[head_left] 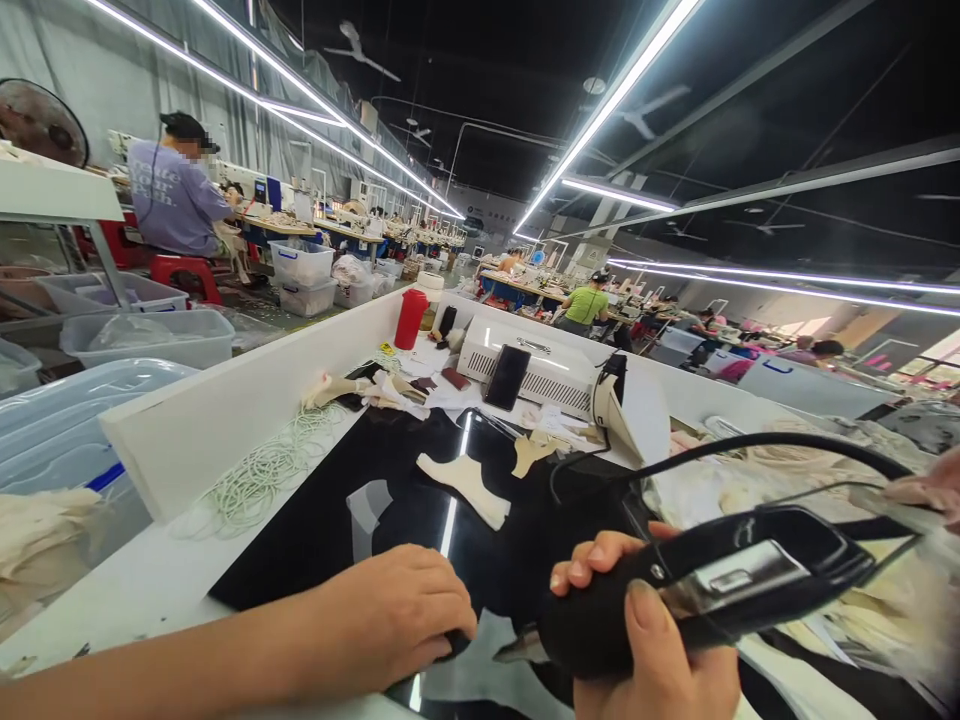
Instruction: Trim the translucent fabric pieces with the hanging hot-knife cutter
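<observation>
My right hand (664,650) is wrapped round a black corded hand tool (720,575) with a silver plate on its side. Its pointed metal tip (521,648) aims left, low over the black glossy board (292,545). My left hand (397,625) rests on the board with its fingers curled over a small dark thing, mostly hidden. Between my hands lies a pale translucent piece (491,650). A cream curved fabric piece (465,485) lies farther up the board, with a greyish translucent piece (367,510) to its left.
Another person's hand (930,490) reaches in at the right edge, blurred. Green cord (274,465) lies along the white side wall (225,420). Behind the board stand a white vented machine (555,375), a phone (508,377) and a red cup (410,318). Fabric (817,470) is heaped right.
</observation>
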`<state>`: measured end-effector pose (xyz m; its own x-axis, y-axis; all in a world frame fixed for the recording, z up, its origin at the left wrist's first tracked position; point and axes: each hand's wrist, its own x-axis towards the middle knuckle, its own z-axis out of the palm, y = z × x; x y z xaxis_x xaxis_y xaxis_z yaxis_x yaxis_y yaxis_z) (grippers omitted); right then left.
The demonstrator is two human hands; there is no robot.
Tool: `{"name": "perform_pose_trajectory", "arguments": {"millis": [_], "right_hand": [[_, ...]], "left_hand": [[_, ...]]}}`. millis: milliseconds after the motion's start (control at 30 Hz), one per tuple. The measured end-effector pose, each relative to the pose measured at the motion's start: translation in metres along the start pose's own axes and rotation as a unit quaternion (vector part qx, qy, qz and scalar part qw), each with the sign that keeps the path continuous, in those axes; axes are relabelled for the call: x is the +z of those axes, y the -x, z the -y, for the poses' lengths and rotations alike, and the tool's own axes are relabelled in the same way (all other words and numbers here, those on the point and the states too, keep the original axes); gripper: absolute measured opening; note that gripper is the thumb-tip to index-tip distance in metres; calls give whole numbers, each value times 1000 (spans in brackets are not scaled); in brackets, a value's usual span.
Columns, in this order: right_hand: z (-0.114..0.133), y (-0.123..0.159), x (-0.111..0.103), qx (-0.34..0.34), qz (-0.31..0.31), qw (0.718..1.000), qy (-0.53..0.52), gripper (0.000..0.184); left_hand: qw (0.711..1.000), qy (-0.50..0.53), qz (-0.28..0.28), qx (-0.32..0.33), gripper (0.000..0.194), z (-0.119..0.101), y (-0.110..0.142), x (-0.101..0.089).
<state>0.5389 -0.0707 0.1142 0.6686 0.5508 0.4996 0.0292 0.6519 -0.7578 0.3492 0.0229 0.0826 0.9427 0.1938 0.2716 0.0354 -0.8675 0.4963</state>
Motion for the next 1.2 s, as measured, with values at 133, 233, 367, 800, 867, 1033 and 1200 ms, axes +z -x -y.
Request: {"name": "perform_pose_trajectory", "arguments": {"millis": [133, 233, 367, 800, 867, 1033, 1200], "right_hand": [[-4, 2, 1, 3, -8, 1000, 11, 36], [-4, 6, 9, 17, -38, 999, 11, 38], [-6, 13, 23, 38, -66, 997, 2, 39], [-21, 11, 15, 1, -14, 1000, 10, 37], [-21, 11, 15, 5, -16, 1000, 15, 35], [-15, 16, 22, 22, -28, 999, 3, 32], [-8, 25, 30, 24, -7, 999, -22, 35]], "left_hand": [[996, 67, 52, 14, 43, 14, -21, -4], [992, 94, 77, 23, 47, 25, -26, 0], [989, 113, 86, 50, 59, 37, -23, 4], [982, 155, 96, 48, 81, 46, -23, 8], [983, 151, 92, 49, 79, 45, -23, 6], [984, 145, 95, 41, 74, 39, -23, 1], [985, 137, 101, 31, 77, 38, -23, -1]]}}
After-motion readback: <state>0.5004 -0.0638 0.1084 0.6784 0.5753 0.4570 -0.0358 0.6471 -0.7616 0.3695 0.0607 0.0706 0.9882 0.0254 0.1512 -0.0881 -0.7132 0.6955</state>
